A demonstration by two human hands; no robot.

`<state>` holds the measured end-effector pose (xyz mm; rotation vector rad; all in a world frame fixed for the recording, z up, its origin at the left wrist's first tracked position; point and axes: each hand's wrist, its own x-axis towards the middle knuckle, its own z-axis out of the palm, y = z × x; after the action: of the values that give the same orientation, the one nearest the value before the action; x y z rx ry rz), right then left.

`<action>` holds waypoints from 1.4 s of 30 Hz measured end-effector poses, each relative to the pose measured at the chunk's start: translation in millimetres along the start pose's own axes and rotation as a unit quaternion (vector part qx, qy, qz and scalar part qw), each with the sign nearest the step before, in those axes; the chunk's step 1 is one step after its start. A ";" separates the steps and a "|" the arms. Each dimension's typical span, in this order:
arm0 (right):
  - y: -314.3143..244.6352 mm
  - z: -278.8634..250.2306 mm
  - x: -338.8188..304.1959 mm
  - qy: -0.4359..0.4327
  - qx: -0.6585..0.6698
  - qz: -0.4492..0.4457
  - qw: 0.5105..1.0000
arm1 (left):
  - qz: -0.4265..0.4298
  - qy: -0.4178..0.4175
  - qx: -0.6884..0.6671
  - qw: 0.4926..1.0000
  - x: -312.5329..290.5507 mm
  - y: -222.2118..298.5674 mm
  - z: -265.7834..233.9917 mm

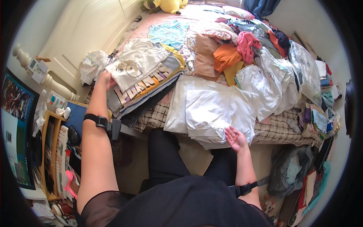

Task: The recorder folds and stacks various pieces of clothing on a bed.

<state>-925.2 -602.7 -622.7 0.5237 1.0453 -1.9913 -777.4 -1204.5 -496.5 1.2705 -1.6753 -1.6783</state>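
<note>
At the left side of the bed, my left hand is at the edge of a folded white T-shirt with a printed face. Its fingers are closed at the hem and partly hidden. That T-shirt lies on top of a stack of folded shirts, grey, yellow and dark, one with large letters. My right hand is open with the palm up and the fingers slightly curled. It is by the front edge of a white garment spread and partly folded on the bed before me.
Loose clothes in orange, pink and brown are heaped across the bed, with white garments and clear plastic at the right. A monitor and wooden shelf stand at the left. A dark plastic bag sits on the floor.
</note>
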 end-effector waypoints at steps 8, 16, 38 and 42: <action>29.7 -9.5 39.8 0.131 -0.380 -0.195 0.895 | -0.034 0.116 0.083 0.989 -52.7 -4.6 41.0; 34.4 -3.7 51.6 0.189 -0.603 -0.162 0.758 | 0.059 0.009 0.093 0.994 -20.6 -8.5 26.5; 31.1 12.6 11.9 -0.016 -0.274 0.000 0.962 | 0.216 -0.194 0.479 0.828 -280.0 -176.8 258.5; 33.1 17.1 8.3 -0.110 -0.216 0.030 0.970 | 0.382 -0.291 0.457 0.749 -288.6 -162.5 268.9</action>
<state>-903.2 -631.6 -634.5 0.0953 1.2566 -1.6557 -817.0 -795.1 -609.9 0.1198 -3.0321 -0.7047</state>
